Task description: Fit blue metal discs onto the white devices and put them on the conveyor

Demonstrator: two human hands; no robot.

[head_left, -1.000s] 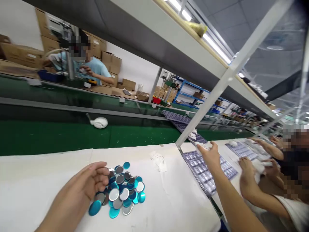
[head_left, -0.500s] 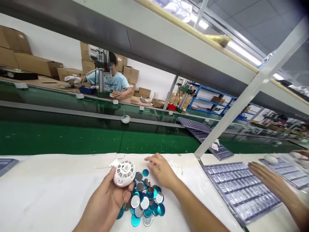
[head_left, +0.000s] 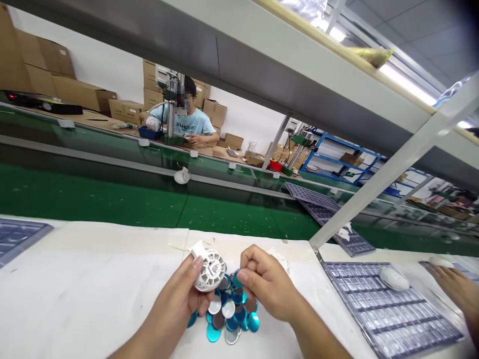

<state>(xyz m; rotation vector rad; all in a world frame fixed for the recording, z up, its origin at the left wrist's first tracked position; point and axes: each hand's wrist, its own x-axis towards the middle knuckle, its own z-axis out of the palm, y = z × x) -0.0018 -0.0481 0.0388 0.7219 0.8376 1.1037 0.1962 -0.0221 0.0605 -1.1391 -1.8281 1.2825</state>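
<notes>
A round white plastic housing, with a ring of slots on its face and a thin wire at its upper left, is gripped in my left hand. My right hand is just right of it, pinching a blue disc between thumb and fingers. Below both hands a loose heap of small round discs lies on the white table cover. Some discs are shiny blue, others silver or white-faced. My left fingers and the housing hide part of the heap.
To the right, a clear compartment tray carries a white oval part, near another person's hand. A slanted metal post rises beside it. Behind runs a green conveyor bearing white parts. Across it sits a person.
My right hand has turned and closed on a blue disc beside the housing. The view has shifted, and a white oval part now lies on the right tray.
</notes>
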